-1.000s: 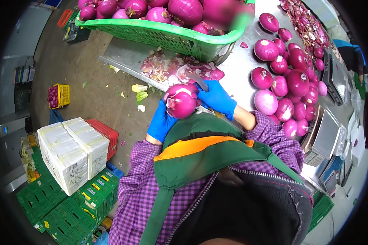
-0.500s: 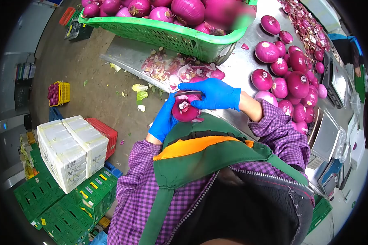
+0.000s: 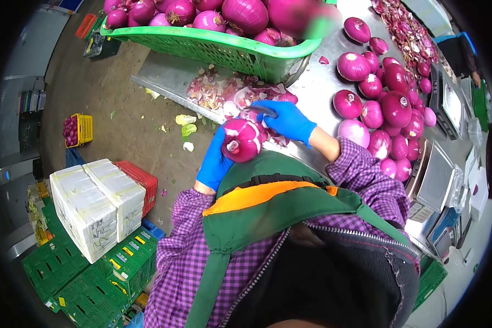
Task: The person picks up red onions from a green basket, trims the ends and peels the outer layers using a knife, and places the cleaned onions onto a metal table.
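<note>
A red onion [image 3: 242, 141] with pale streaks on its skin rests in my left hand [image 3: 213, 165], the blue-gloved fingers wrapped round its left side. My right hand [image 3: 291, 121], also in a blue glove, is closed on a small knife [image 3: 261, 110]. Only part of its dark blade shows, just above the onion; the handle is hidden in the glove. Onion peel [image 3: 216, 90] lies on the steel table [image 3: 164, 71] beyond my hands. To the right, several smooth, shiny red onions [image 3: 396, 109] are heaped on the same table.
A green basket [image 3: 213, 41] full of red onions stands on the table ahead. Peel scraps [image 3: 410, 38] are piled at the far right. White foam boxes [image 3: 87, 208] sit on green crates [image 3: 131, 251] at left. A yellow crate [image 3: 85, 129] of onions is on the floor.
The onion has turned in my left hand, showing a different end and pale streaks. My right hand has moved off the onion with the knife, slightly up and right.
</note>
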{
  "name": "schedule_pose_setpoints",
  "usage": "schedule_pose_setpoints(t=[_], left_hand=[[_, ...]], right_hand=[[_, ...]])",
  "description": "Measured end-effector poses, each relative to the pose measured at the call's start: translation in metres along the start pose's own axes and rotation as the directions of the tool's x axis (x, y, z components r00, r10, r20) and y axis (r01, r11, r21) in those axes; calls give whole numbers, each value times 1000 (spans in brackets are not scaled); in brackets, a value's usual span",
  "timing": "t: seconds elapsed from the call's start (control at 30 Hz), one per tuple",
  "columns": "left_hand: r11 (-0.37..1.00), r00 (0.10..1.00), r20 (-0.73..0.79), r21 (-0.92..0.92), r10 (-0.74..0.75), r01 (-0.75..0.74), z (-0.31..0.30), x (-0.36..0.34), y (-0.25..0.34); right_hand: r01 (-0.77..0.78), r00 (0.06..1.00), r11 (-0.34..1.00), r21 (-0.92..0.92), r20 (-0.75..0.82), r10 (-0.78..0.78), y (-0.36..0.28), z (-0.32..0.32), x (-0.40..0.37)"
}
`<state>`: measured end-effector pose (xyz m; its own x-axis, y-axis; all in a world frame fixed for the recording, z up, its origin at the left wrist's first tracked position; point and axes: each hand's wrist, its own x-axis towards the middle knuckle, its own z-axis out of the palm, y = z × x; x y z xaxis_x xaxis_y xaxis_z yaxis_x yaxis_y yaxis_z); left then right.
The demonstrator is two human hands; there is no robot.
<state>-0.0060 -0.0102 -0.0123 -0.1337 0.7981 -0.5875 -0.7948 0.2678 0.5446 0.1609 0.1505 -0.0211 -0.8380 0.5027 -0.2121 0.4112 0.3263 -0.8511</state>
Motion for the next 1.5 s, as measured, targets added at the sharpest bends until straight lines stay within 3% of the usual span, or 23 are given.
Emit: schedule_pose_setpoints(t=[0.07, 0.13, 0.2, 0.23, 0.33, 0.37, 0.43, 0.5, 0.53, 0.57, 0.67, 0.73, 0.8, 0.87, 0.9, 0.93, 1.0, 1.07, 1.13, 1.17, 1.2, 1.3, 1.5], left_hand=[[972, 997, 73, -234, -18, 34, 4, 0, 4], [962, 996, 83, -269, -22, 44, -5, 9, 1], [961, 994, 107, -276, 18, 12, 0, 12, 1], [965, 996, 79, -262, 30, -8, -3, 15, -1], [988, 999, 6, -149, 40, -39, 0, 15, -1], [988, 999, 4, -150, 42, -41, 1, 14, 2], [937, 982, 188, -341, -10, 75, 9, 12, 9], [918, 975, 223, -382, -21, 107, 5, 14, 8], [899, 965, 262, -414, -31, 142, 3, 16, 7], [960, 986, 160, -268, -37, 79, -2, 18, 6], [954, 978, 209, -288, -17, 78, 2, 11, 11], [932, 966, 259, -346, -20, 112, 0, 0, 8], [982, 971, 234, -189, 46, -1, -20, 0, -4], [998, 953, 296, -13, 58, -57, -16, -4, -2], [979, 932, 357, 157, 67, -131, -13, -5, 0], [979, 932, 356, 156, 70, -133, -9, -5, 1], [997, 980, 197, 71, 20, -35, -3, -4, 2], [993, 984, 172, 100, 47, -65, -5, -5, 0], [987, 986, 156, 135, 65, -87, -8, -4, -2], [892, 961, 238, 389, 144, -230, -10, -2, -1], [713, 922, 335, 596, 196, -368, -5, -2, 3], [673, 941, 293, 663, 171, -328, 16, -8, 4], [666, 943, 250, 668, 220, -332, 13, -2, -1]], right_hand=[[225, 953, 945, 238, -257, -163, 11, 8, 2], [114, 983, 912, 394, -178, -46, -8, 3, -6], [-250, 964, 801, 544, 218, 153, -47, -18, -19], [-338, 934, 809, 481, 278, 225, -45, -14, -15], [-274, 959, 816, 510, 206, 193, -43, -4, -14], [-182, 983, 884, 431, 59, 173, -38, 5, -12], [-172, 983, 815, 553, 45, 177, -23, 20, -11], [-159, 983, 735, 659, 38, 179, -5, 32, -8], [-112, 987, 878, 465, -51, 153, 7, 33, -1], [-70, 985, 969, 238, -135, 105, 18, 33, 3], [-61, 978, 976, 211, -185, 101, 47, 26, 3], [17, 986, 985, 170, -164, 11, 10, 5, -2], [106, 988, 814, 571, 36, -153, -18, -8, -4], [96, 980, 829, 551, 92, -175, -40, -23, -7], [-56, 969, 853, 518, 233, -78, -53, -33, -10], [-202, 930, 863, 463, 368, 21, -60, -37, -11], [-195, 925, 879, 435, 381, 16, -42, -27, -5], [321, 928, 911, 260, 108, -358, -29, -17, -2], [343, 922, 916, 208, 114, -371, -26, -16, -4], [367, 914, 917, 155, 123, -386, -25, -16, -5], [366, 914, 918, 154, 124, -385, -25, -17, -6], [362, 920, 932, -3, 161, -356, -33, -21, -14], [92, 970, 971, -221, 242, -37, -52, -12, -22]])
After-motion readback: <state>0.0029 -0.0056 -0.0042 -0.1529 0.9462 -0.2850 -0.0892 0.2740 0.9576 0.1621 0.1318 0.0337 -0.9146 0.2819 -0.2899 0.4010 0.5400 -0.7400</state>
